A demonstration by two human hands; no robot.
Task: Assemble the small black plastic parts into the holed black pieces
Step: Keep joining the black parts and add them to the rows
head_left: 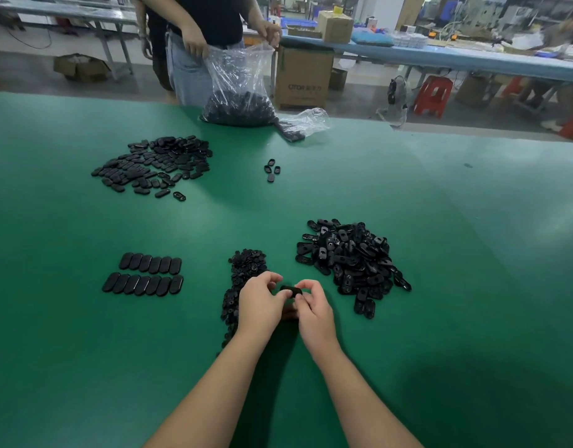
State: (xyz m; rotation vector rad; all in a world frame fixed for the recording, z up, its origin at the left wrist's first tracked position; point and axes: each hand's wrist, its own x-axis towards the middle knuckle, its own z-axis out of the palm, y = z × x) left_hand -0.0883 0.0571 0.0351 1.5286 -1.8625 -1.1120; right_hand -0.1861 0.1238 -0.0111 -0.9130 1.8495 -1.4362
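Black piece (291,291) half-hidden, perhaps holed

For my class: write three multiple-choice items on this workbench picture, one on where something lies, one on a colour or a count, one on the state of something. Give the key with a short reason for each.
1. Where does the pile of holed pieces lie relative to the worker's hands?
A. ahead and to the right
B. ahead and to the left
C. beneath the forearms

2. How many neat rows of finished ovals lie on the green table?
A. one
B. two
C. four

3. What is the state of the left hand and right hand?
A. both flat on the table
B. one holds a bag
C. both pinch one black piece between them

Key: 1 A, the heap sits beyond and right of the right hand. 2 B, two rows lie one behind the other on the left. 3 C, the fingertips of both hands meet on the piece.
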